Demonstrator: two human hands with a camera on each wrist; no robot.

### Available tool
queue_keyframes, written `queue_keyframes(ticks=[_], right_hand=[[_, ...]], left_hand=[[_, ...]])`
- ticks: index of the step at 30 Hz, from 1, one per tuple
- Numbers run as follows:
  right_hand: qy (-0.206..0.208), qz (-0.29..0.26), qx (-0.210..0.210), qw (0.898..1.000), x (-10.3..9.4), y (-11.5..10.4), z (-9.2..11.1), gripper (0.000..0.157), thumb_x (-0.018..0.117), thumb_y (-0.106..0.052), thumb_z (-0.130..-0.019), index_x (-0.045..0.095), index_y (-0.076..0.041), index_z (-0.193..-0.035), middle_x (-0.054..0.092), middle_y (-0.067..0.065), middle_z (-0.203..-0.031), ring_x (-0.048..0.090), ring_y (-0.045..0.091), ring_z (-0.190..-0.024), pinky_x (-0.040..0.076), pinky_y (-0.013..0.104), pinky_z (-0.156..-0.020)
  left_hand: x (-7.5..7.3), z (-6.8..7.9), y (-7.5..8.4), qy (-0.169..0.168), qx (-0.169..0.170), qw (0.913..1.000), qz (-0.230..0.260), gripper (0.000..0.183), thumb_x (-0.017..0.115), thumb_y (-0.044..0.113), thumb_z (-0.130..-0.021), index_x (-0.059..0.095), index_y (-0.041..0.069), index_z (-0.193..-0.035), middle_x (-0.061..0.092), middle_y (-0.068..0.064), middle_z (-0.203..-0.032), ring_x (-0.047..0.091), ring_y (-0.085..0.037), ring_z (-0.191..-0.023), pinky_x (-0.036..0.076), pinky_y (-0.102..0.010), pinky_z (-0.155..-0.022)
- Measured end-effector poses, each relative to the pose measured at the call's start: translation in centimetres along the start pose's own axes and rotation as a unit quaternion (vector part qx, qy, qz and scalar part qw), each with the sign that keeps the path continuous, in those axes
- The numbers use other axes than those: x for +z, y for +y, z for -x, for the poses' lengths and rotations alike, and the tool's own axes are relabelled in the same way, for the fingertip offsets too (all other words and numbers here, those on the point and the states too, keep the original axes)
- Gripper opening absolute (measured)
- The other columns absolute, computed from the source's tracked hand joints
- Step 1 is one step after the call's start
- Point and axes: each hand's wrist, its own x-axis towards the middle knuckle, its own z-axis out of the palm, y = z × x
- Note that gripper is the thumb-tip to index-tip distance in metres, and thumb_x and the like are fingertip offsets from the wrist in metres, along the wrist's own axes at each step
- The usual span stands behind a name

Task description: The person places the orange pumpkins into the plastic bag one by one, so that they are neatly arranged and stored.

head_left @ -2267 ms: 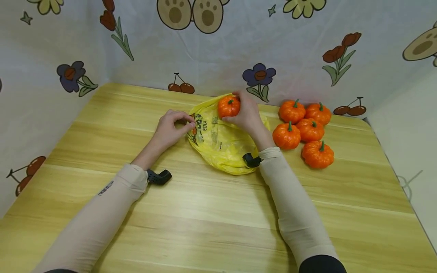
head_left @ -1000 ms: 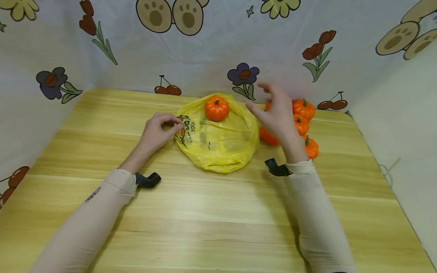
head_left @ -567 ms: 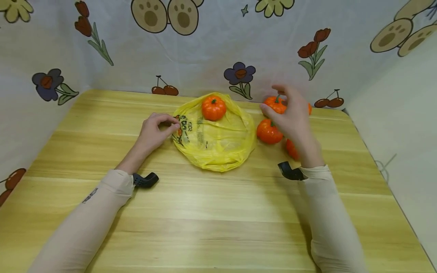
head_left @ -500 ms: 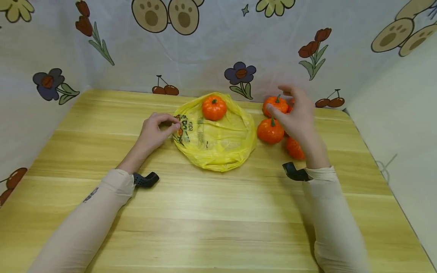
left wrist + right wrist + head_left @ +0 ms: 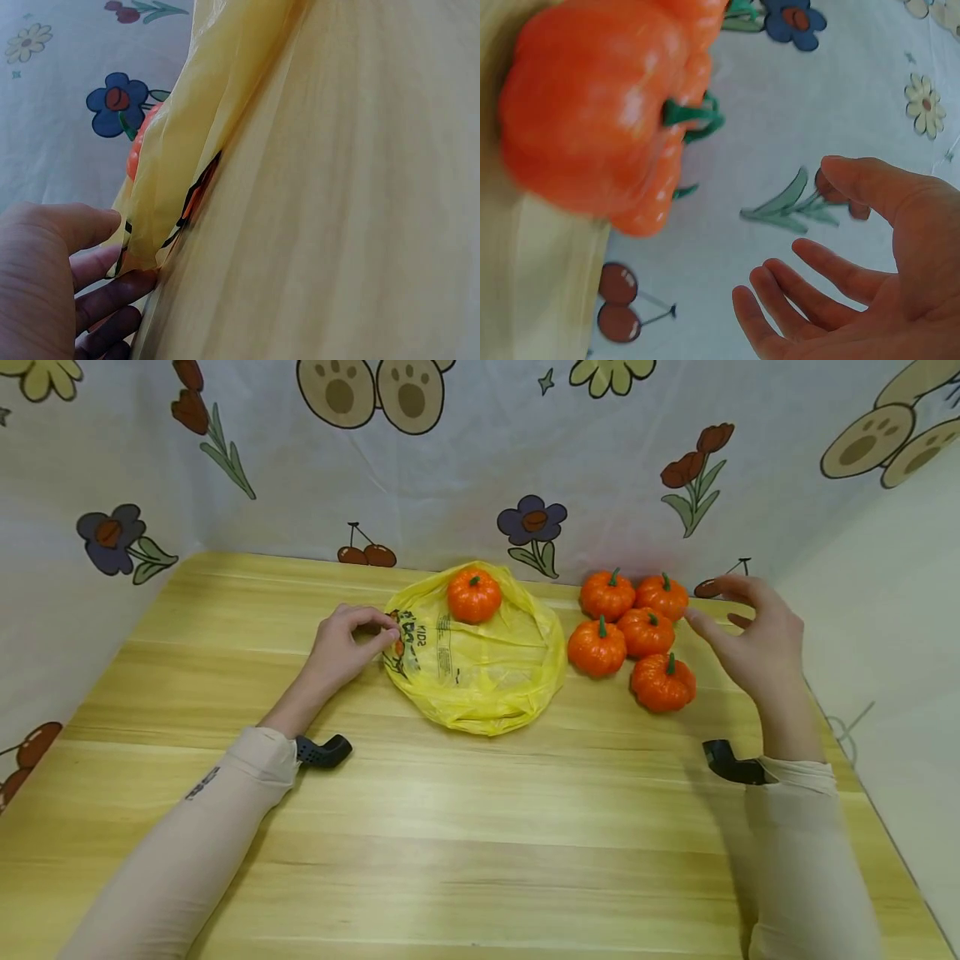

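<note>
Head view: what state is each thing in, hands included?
Yellow plastic bag: spread open on the table.
Single orange pumpkin: inside the bag's rim, stem up.
Five orange pumpkins: clustered outside the bag, stems up.
Left hand: pinches the bag's edge.
Right hand: holds nothing, beside the five pumpkins.

The head view looks down and forward from behind the left fingers (image 5: 375,617) and right fingers (image 5: 738,587). Close in, the left wrist view faces the bag (image 5: 199,90), the right the pumpkins (image 5: 592,105); all share the cloth (image 5: 420,485) beyond.
</note>
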Motion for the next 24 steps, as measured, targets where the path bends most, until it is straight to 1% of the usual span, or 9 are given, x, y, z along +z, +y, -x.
queue_keyframes(ticks=[4, 8, 12, 16, 17, 19, 20, 22, 24], right_hand=[[-0.003, 0.021, 0.023, 1.0, -1.5, 2.5, 0.6, 0.065, 0.069, -0.043, -0.1, 0.051, -0.011, -0.154, 0.054, 0.011, -0.155, 0.049, 0.027, -0.142, 0.045, 0.034, -0.116], [-0.007, 0.034, 0.034, 0.999, -2.8, 4.6, 1.3, 0.068, 0.068, -0.044, -0.101, 0.049, -0.009, -0.156, 0.052, 0.015, -0.156, 0.049, 0.028, -0.142, 0.045, 0.027, -0.115], [-0.006, 0.045, 0.047, 0.998, -4.0, 6.4, 1.8, 0.069, 0.067, -0.045, -0.101, 0.047, -0.01, -0.157, 0.052, 0.011, -0.156, 0.049, 0.016, -0.141, 0.044, 0.019, -0.111], [-0.004, 0.048, 0.055, 0.997, -4.9, 7.7, 2.3, 0.068, 0.066, -0.045, -0.101, 0.047, -0.011, -0.158, 0.053, 0.005, -0.153, 0.05, -0.001, -0.133, 0.041, 0.002, -0.097], [-0.006, 0.047, 0.056, 0.997, -5.0, 8.0, 2.3, 0.068, 0.066, -0.044, -0.101, 0.047, -0.011, -0.158, 0.053, 0.007, -0.153, 0.05, -0.004, -0.13, 0.04, 0.0, -0.094], [-0.01, 0.05, 0.056, 0.997, -5.1, 8.4, 2.4, 0.068, 0.066, -0.044, -0.102, 0.047, -0.011, -0.158, 0.053, 0.005, -0.153, 0.047, -0.011, -0.124, 0.037, -0.003, -0.088], [-0.013, 0.051, 0.056, 0.997, -5.0, 8.5, 2.4, 0.068, 0.066, -0.044, -0.102, 0.047, -0.01, -0.158, 0.052, 0.008, -0.154, 0.046, -0.013, -0.121, 0.037, -0.004, -0.087], [-0.02, 0.049, 0.055, 0.997, -4.9, 8.7, 2.4, 0.069, 0.067, -0.044, -0.101, 0.047, -0.01, -0.158, 0.052, 0.01, -0.155, 0.046, -0.011, -0.122, 0.038, -0.003, -0.088], [-0.027, 0.047, 0.053, 0.997, -4.7, 8.7, 2.3, 0.07, 0.067, -0.045, -0.101, 0.047, -0.009, -0.158, 0.051, 0.012, -0.155, 0.05, -0.001, -0.128, 0.039, -0.003, -0.089]], left_hand=[[0.0, 0.1, 0.1, -0.002, -0.002, 1.0, -0.002, 0.016, 0.076, 0.023, -0.099, 0.081, 0.012, -0.11, 0.077, -0.01, -0.109, 0.052, -0.022, -0.099, 0.037, -0.039, -0.089], [0.0, 0.1, 0.1, -0.003, -0.004, 1.0, -0.006, 0.017, 0.076, 0.022, -0.099, 0.081, 0.011, -0.11, 0.077, -0.01, -0.109, 0.052, -0.023, -0.099, 0.037, -0.04, -0.089], [0.0, 0.1, 0.2, -0.002, -0.002, 0.9999, -0.01, 0.017, 0.076, 0.022, -0.099, 0.081, 0.011, -0.11, 0.077, -0.011, -0.11, 0.052, -0.023, -0.099, 0.037, -0.039, -0.088], [0.0, 0.1, 0.3, -0.002, -0.001, 1.0, -0.007, 0.016, 0.077, 0.021, -0.098, 0.081, 0.01, -0.11, 0.077, -0.011, -0.109, 0.053, -0.023, -0.099, 0.037, -0.039, -0.088], [0.0, 0.1, 0.3, -0.001, -0.001, 1.0, -0.007, 0.016, 0.077, 0.021, -0.098, 0.081, 0.011, -0.109, 0.077, -0.011, -0.11, 0.053, -0.023, -0.099, 0.037, -0.039, -0.088], [0.0, 0.1, 0.3, -0.001, -0.001, 1.0, -0.008, 0.016, 0.077, 0.021, -0.098, 0.081, 0.011, -0.109, 0.077, -0.01, -0.11, 0.053, -0.023, -0.1, 0.037, -0.039, -0.088], [0.0, 0.1, 0.2, -0.001, -0.001, 1.0, -0.009, 0.016, 0.077, 0.022, -0.098, 0.081, 0.011, -0.11, 0.077, -0.01, -0.11, 0.053, -0.022, -0.1, 0.037, -0.039, -0.089], [0.0, 0.1, 0.0, 0.0, -0.001, 0.9999, -0.012, 0.016, 0.076, 0.022, -0.099, 0.081, 0.012, -0.11, 0.076, -0.01, -0.11, 0.052, -0.022, -0.1, 0.037, -0.039, -0.089], [0.0, 0.1, -0.1, -0.001, -0.001, 0.9999, -0.012, 0.016, 0.076, 0.023, -0.099, 0.081, 0.012, -0.11, 0.076, -0.01, -0.11, 0.052, -0.022, -0.1, 0.037, -0.04, -0.089]])
